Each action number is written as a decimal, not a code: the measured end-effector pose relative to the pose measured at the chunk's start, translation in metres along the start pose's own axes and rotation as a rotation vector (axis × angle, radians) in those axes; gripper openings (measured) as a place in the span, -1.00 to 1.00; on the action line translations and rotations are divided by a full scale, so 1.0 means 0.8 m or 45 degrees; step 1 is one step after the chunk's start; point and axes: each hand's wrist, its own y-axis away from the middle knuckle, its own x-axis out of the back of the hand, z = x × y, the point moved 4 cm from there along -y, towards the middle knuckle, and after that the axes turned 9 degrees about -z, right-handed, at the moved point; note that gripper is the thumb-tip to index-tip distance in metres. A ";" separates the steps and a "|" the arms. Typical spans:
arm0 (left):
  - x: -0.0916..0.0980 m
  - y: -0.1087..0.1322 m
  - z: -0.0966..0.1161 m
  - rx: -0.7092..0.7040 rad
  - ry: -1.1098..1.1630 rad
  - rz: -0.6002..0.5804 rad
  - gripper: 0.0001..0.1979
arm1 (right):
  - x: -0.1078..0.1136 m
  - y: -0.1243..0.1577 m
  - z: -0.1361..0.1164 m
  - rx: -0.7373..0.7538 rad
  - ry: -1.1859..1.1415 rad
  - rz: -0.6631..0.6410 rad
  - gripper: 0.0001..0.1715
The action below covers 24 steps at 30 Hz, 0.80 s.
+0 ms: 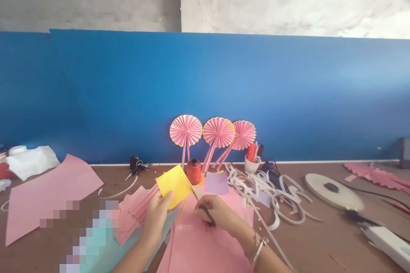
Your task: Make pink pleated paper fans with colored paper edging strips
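Note:
My left hand (156, 215) pinches a small yellow sheet of paper (173, 181) between thumb and fingers, tilted up above the table. In my right hand (221, 214) is a pair of scissors (209, 216) with black handles. Their blades point up and left, at the sheet's right edge; whether they touch it I cannot tell. Below both hands lie pink paper sheets (205, 249). Folded pink paper (134, 211) lies left of my left hand. A purple paper square (217, 182) and a red spool (194, 173) sit just beyond my right hand.
Three pleated pink paper fans (186, 131) lean against the blue panel (128, 94). Right are tangled white strips (288, 213), a pen cup (252, 165), a round white disc (333, 198) and a white power strip (389, 245). Left lie keys (139, 164) and a large pink sheet (51, 200).

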 end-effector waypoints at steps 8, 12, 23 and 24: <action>0.000 0.001 -0.001 0.013 0.021 -0.001 -0.61 | 0.001 0.000 0.000 0.017 -0.006 0.008 -0.92; 0.001 0.000 -0.002 0.020 0.026 0.003 -0.60 | 0.001 0.001 -0.001 -0.008 0.029 0.025 -0.92; -0.001 0.002 0.001 0.002 0.028 -0.001 -0.62 | 0.001 0.004 -0.007 -0.041 0.050 0.055 -0.91; 0.000 0.002 0.001 0.007 0.026 0.003 -0.62 | 0.001 0.004 -0.007 -0.040 0.051 0.055 -0.91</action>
